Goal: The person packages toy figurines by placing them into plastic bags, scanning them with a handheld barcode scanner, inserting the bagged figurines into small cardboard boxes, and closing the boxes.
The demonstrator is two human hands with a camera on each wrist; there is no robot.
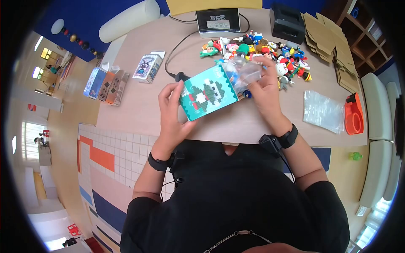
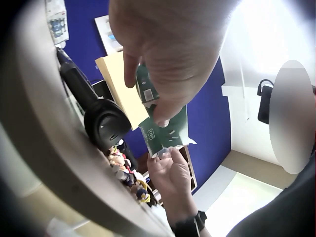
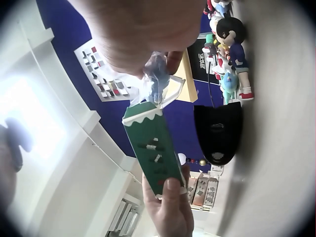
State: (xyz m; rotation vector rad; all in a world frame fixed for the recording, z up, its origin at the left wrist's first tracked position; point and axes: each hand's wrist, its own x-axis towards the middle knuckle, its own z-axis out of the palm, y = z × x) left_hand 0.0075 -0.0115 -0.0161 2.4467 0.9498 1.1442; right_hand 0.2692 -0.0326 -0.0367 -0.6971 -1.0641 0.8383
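A green box (image 1: 207, 93) with a pixel-style figure on its front is tilted above the table, gripped at its left edge by the left hand (image 1: 172, 116). At its open right end the right hand (image 1: 266, 86) pinches a clear plastic bag (image 1: 246, 75) with something bluish inside. In the right wrist view the bag (image 3: 157, 81) hangs between the fingers and the open flap of the box (image 3: 154, 148). The left wrist view shows the left thumb across the box (image 2: 170, 131), with the right hand (image 2: 173, 182) at its far end.
Many small toy figures (image 1: 287, 55) lie behind the right hand. A black scanner (image 2: 106, 123) stands behind the green box. Other boxes (image 1: 148, 67) are at the left; plastic bags (image 1: 324, 111), an orange holder (image 1: 354, 114) and flattened cardboard (image 1: 325, 38) lie at the right.
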